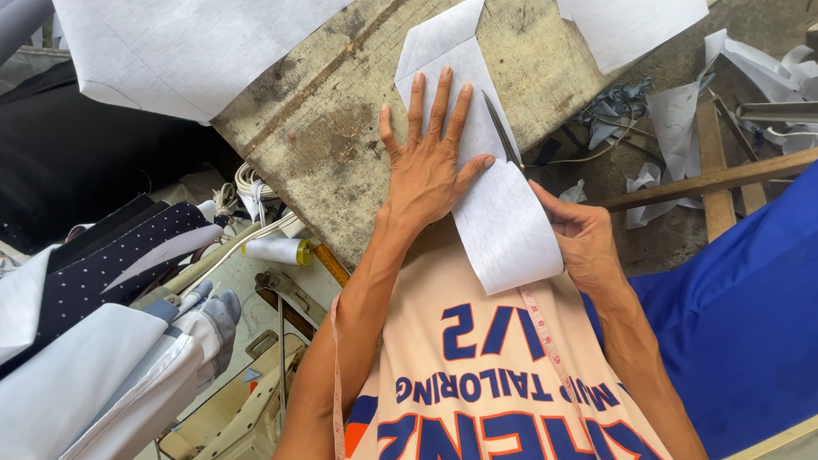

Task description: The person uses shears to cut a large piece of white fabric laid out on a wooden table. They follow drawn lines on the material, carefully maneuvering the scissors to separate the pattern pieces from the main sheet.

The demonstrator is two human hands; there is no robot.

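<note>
My left hand (428,161) lies flat, fingers spread, on a long white strip of stiff cloth or paper (503,221) that runs across a worn wooden table (340,114) and hangs over its near edge. My right hand (581,239) grips scissors (501,127) at the strip's right edge; the blades point away from me along that edge. A tape measure (543,335) hangs round my neck over a pale printed shirt.
Large white sheets (177,31) cover the table's far left and another (625,17) lies at the top right. Stacked dark and white garments (77,334) sit at left beside a thread spool (277,249). Scraps and wooden slats (711,171) litter the floor at right; blue cloth (760,304) is nearby.
</note>
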